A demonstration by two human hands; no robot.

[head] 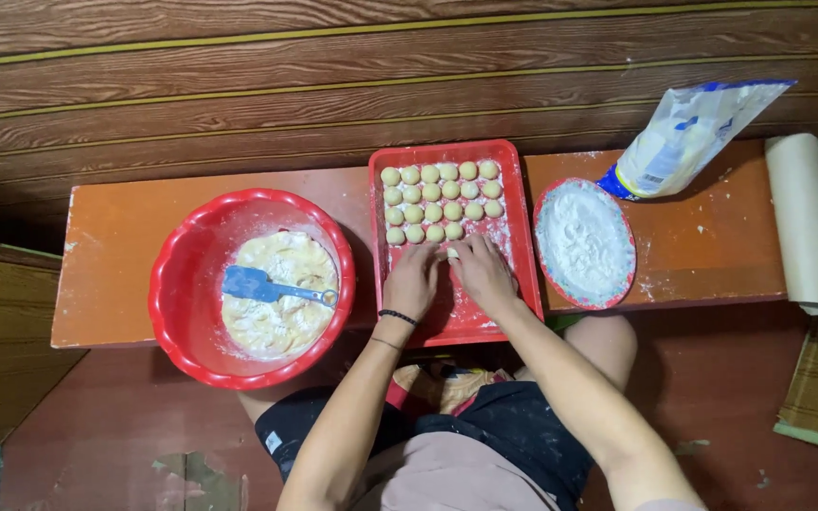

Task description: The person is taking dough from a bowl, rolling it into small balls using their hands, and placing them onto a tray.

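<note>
Two hands meet over the lower half of a red rectangular tray [521, 237] at the centre of the frame. The left hand [413, 281] and the right hand [483, 273] lie side by side, fingers curled inward, pinching a small pale dough ball [452, 253] between their fingertips just below the bottom row of finished pieces. Above the hands, rows of round dough balls [442, 201] sit close together on the floured tray floor. Left of the tray stands a red round basin [182, 284] holding soft yellowish dough [281, 317], with a blue spatula [257, 285] lying on it. Right of the tray is a red-rimmed oval plate [631, 248] heaped with white flour [583, 241]; beyond it, at upper right, leans an open flour bag [688, 137]. A roll of beige paper [809, 222] lies at the right end of the orange bench [115, 255].
</note>
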